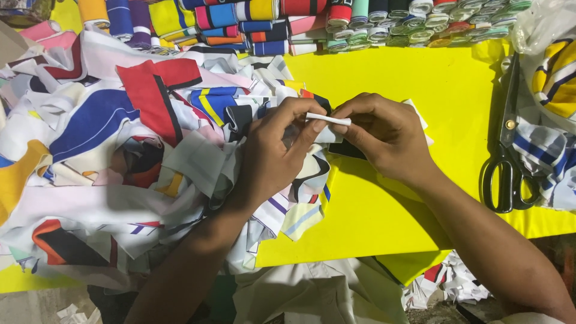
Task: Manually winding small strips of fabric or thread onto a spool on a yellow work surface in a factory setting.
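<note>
I am looking down at scraps on the floor [447,287] under the yellow desk [384,204]. My left hand [273,150] and right hand [384,135] are pinching a small white cloth strip [329,119] over the desk's middle. A pile of colourful cloth pieces [108,156] is lying to the left. Black scissors [509,162] are resting on the right. Rolled cloth rolls [312,21] are lining the far edge.

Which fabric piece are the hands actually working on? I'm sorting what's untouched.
The small white strip, pinched between the left hand and right hand. The other scraps lie loose in the pile at left.
</note>
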